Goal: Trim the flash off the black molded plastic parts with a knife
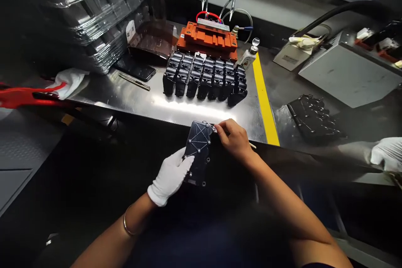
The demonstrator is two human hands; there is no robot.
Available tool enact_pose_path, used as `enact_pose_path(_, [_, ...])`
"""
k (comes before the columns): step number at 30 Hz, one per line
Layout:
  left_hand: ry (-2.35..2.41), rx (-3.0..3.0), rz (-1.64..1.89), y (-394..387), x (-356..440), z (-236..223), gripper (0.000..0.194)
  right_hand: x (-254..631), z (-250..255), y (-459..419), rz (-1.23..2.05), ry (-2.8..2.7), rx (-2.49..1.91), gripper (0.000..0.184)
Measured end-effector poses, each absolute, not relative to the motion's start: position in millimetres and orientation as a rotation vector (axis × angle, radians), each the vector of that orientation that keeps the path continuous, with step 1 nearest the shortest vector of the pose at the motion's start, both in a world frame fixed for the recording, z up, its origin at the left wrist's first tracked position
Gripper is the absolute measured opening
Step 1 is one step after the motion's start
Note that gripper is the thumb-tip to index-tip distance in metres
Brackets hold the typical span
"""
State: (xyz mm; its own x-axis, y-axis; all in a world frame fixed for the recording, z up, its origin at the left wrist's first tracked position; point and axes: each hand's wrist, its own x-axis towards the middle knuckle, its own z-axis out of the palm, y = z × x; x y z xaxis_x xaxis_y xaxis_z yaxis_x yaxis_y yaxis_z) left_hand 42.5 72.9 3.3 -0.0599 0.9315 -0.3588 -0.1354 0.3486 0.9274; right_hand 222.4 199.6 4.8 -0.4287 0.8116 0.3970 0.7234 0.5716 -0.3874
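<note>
My left hand, in a white glove, grips a flat black plastic cover with crossed ribs and small round bosses along its edges. The cover is held upright just off the front edge of the bench. Bare, my right hand is closed in a pinch at the cover's upper right corner. A thin pale stick pokes out behind that hand, and a small whitish tip shows by the fingertips. Most of the stick is hidden by the hand.
On the metal bench stand rows of black plastic parts, an orange fixture, a dispenser bottle, a phone and tweezers. Clear trays are stacked left. Right of yellow tape, a co-worker's gloved hand shows.
</note>
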Motion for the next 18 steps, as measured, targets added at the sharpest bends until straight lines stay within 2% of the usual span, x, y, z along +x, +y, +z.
enact_pose_path(6, [1.307, 0.807, 1.018, 74.6, 38.3, 3.5, 0.038, 219.7, 8.4, 202.6, 0.054, -2.333, -1.199, 0.025])
enact_pose_path(18, [1.290, 0.761, 0.989, 76.1, 34.8, 6.3, 0.041, 219.7, 17.0, 209.2, 0.069, -2.370, -1.226, 0.029])
